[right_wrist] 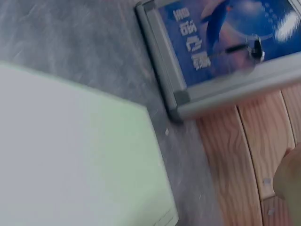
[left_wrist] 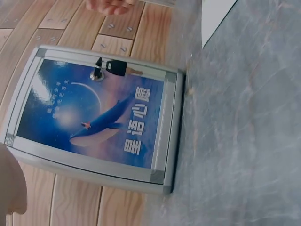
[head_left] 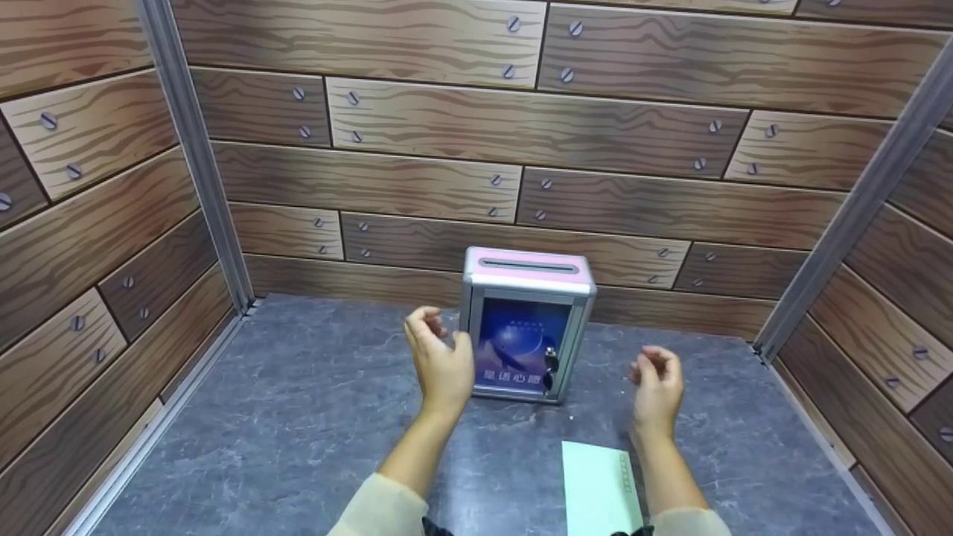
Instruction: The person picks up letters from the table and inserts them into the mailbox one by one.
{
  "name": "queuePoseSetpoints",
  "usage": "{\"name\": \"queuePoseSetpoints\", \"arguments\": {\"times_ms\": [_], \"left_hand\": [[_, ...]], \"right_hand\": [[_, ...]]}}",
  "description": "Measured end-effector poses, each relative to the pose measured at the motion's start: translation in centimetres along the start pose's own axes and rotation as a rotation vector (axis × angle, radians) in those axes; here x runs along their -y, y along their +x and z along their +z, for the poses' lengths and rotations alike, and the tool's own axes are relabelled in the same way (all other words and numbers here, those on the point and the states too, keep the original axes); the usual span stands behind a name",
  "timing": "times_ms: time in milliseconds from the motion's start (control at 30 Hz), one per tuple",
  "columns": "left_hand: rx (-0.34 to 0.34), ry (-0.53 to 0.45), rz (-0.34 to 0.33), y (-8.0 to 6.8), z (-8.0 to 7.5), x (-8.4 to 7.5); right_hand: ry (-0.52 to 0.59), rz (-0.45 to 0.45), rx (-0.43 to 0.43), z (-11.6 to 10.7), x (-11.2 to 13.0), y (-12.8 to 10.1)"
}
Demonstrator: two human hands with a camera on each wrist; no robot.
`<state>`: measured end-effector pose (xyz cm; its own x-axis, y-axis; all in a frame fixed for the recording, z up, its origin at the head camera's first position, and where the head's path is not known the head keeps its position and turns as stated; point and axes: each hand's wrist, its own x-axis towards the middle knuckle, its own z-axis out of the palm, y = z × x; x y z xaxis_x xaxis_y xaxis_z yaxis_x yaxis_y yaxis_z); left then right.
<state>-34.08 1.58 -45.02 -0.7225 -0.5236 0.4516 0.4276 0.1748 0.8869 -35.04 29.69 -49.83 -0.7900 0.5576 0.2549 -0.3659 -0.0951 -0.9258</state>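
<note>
A metal-framed box (head_left: 583,350) with a pink slotted top (head_left: 476,257) stands upright, its front panel showing a blue picture of a whale (left_wrist: 103,125). From the lock on that panel hang keys (head_left: 549,365). Beside the box's left edge is my left hand (head_left: 441,372), fingers loosely bent and holding nothing; whether it touches the box I cannot tell. My right hand (head_left: 659,391) hovers to the right of the box with loosely curled fingers and nothing in them. Close to the right wrist lies a pale green envelope (head_left: 595,484), partly cut off by the head view's lower edge.
Wood-patterned walls (head_left: 432,175) enclose the back and both sides of a grey marbled table surface (head_left: 313,417). Metal posts (head_left: 201,149) stand at the back corners. The box is near the back wall.
</note>
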Motion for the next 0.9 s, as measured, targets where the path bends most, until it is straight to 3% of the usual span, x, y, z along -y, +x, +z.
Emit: {"name": "queuePoseSetpoints", "arguments": {"times_ms": [133, 200, 367, 533, 700, 900], "left_hand": [[0.029, 0.007, -0.074, -0.9, -1.0, -0.2], [0.069, 0.018, -0.103, -1.4, -1.5, -0.4], [0.25, 0.086, -0.178, -3.1, -2.1, -0.3], [0.44, 0.116, -0.227, -4.9, -2.5, 0.4], [0.657, 0.074, -0.315, -7.3, -2.5, 1.4], [0.877, 0.137, -0.369, -10.9, -2.3, 2.3]], "right_hand": [[-0.209, 0.24, 0.152, -2.7, -0.6, -0.2], [-0.346, 0.311, 0.253, -3.8, -1.0, -0.4], [-0.632, 0.354, 0.442, -5.8, -2.1, -1.2], [-0.808, 0.423, 0.586, -7.3, -2.2, -1.5], [-0.896, 0.489, 0.71, -8.9, -1.9, -1.2], [-0.844, 0.514, 0.773, -9.4, -2.1, -1.2]]}}
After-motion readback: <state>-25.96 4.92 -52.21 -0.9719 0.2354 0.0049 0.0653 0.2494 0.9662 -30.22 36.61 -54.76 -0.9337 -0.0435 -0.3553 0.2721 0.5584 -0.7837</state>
